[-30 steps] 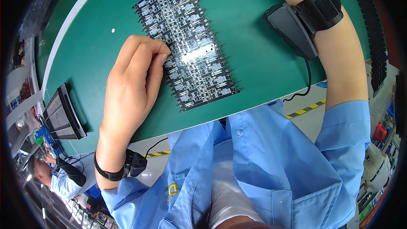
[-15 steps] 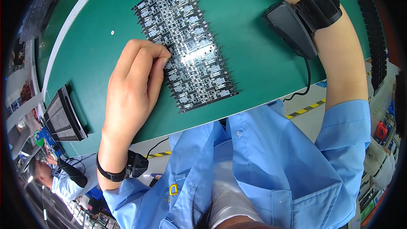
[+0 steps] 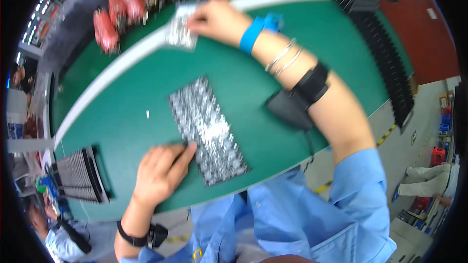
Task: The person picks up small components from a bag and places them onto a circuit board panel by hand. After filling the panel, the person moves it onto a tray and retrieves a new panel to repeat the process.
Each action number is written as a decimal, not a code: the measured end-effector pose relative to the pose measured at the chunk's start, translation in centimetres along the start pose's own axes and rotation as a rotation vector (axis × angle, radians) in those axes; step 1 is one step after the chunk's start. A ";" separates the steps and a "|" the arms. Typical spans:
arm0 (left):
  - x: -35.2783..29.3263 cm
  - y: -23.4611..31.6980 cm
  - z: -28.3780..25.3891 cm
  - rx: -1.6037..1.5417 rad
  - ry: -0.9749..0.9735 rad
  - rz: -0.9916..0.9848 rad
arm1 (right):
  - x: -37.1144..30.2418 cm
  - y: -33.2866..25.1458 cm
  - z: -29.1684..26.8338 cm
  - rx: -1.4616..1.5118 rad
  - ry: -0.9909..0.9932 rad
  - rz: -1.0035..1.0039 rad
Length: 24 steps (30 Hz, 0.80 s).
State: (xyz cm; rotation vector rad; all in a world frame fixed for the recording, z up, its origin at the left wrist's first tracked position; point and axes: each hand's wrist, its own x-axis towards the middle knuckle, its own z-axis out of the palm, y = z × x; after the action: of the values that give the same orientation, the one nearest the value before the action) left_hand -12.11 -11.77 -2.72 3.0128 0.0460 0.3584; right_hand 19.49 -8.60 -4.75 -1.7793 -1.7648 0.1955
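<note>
A dark circuit board panel (image 3: 202,131), printed in white and with spiky pins along its sides, lies on the green table. My left hand (image 3: 163,170) is closed at the panel's near left edge, thumb and index finger pinching that edge. At the far side of the table, my right hand (image 3: 214,22) bends its fingers at the right side of a clear packet of small shiny parts (image 3: 181,31). Motion blur hides what its fingertips hold. The packet lies across the white table rim.
Several red-wrapped bundles (image 3: 131,2) line the far side, beyond the white rim (image 3: 117,65). A black slotted rack (image 3: 80,175) stands at the left, and a black strip (image 3: 380,58) runs down the right. One small white piece (image 3: 147,114) lies left of the panel.
My right hand, out of view at the top before, now shows at the clear packet. The view has shifted toward the far side. My left hand keeps its pinch at the panel's left edge.
</note>
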 end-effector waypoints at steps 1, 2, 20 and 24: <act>-0.4 -0.2 -0.2 0.037 0.058 0.020 | 0.2 0.1 0.8 0.113 0.043 -0.043; -0.8 0.0 -0.2 0.020 0.031 0.012 | -0.1 0.2 1.3 0.227 0.073 -0.074; 3.5 -5.2 -3.0 0.090 -0.059 0.058 | -7.3 -5.5 -4.5 0.428 -0.173 -0.045; 9.3 -8.9 -1.4 0.167 0.021 0.078 | -12.5 -8.7 -4.3 0.446 -0.220 -0.051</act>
State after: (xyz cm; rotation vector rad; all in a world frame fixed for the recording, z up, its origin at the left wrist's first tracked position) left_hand -3.54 -2.36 -0.19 3.1825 -0.0419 0.4124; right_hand 13.05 -22.49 -0.78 -1.4295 -1.7420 0.7276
